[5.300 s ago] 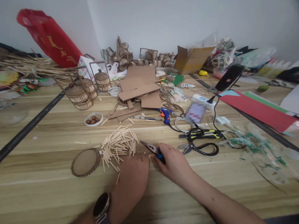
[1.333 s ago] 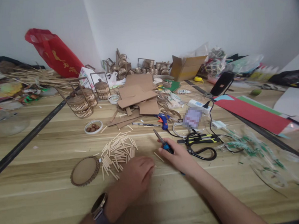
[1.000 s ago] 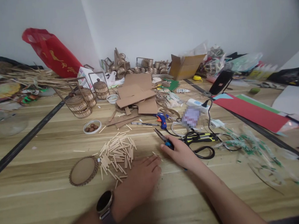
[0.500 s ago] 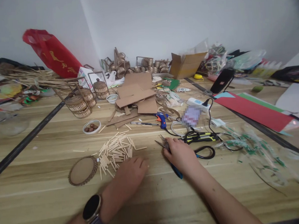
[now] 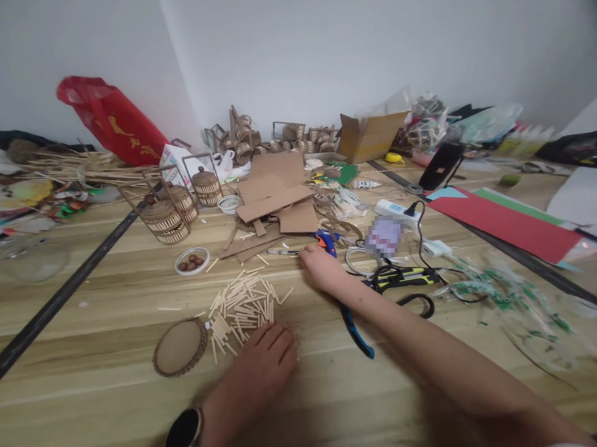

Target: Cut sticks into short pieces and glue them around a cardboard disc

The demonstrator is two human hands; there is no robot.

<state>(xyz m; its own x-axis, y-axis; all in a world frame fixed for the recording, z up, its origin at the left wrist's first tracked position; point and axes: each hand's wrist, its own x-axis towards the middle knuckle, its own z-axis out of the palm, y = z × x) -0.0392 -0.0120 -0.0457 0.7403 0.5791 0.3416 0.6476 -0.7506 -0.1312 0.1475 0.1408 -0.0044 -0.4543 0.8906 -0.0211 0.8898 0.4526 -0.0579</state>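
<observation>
My right hand (image 5: 323, 269) is at the pen (image 5: 283, 252), its fingers closed around the dark end; the clear end sticks out to the left. Behind those fingers lies a blue and orange glue gun (image 5: 327, 242). Under my right wrist are the blue-handled pliers (image 5: 357, 334), their jaws hidden. My left hand (image 5: 270, 358) rests palm down on the table, fingers loosely bent and holding nothing. Its fingertips are beside a loose pile of short wooden sticks (image 5: 245, 303). To the left is a round cardboard disc with a braided rim (image 5: 179, 348).
A white dish of brown balls (image 5: 192, 261) stands left of stacked cardboard pieces (image 5: 277, 198). Small lidded baskets (image 5: 164, 220) stand farther left. On the right are a utility knife (image 5: 406, 276), a power strip (image 5: 395, 210), tangled plastic strips (image 5: 512, 292) and red paper (image 5: 503, 229).
My right hand has left the pliers and moved forward and left to the pen. The left hand stays beside the sticks, its fingers a little more bent. The view has shifted slightly.
</observation>
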